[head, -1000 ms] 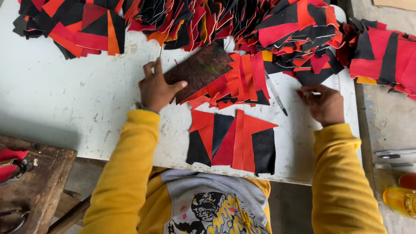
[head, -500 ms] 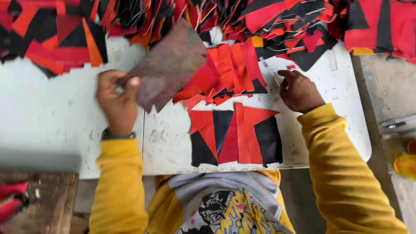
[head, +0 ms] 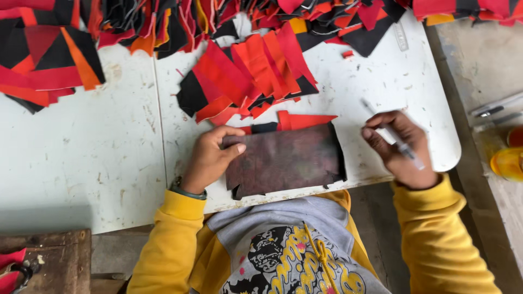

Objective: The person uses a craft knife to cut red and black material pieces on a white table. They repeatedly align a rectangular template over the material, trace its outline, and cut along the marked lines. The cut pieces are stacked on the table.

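The tabletop (head: pixel 81 163) is white painted board, matt, scratched and stained. The template (head: pixel 286 159) looks like stiff dark-brown card, dull and mottled, ragged along its edges. The red, black and orange pieces (head: pixel 245 76) are matt woven cloth. The pen (head: pixel 393 135) is pale, smooth plastic. The sleeves (head: pixel 169 245) are soft yellow knit.

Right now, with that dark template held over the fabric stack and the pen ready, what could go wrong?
Only the left hand pins the dark template, at its left end, so the right end might shift under the pen. The template's near edge overhangs the white table, so the layers beneath could slip off.
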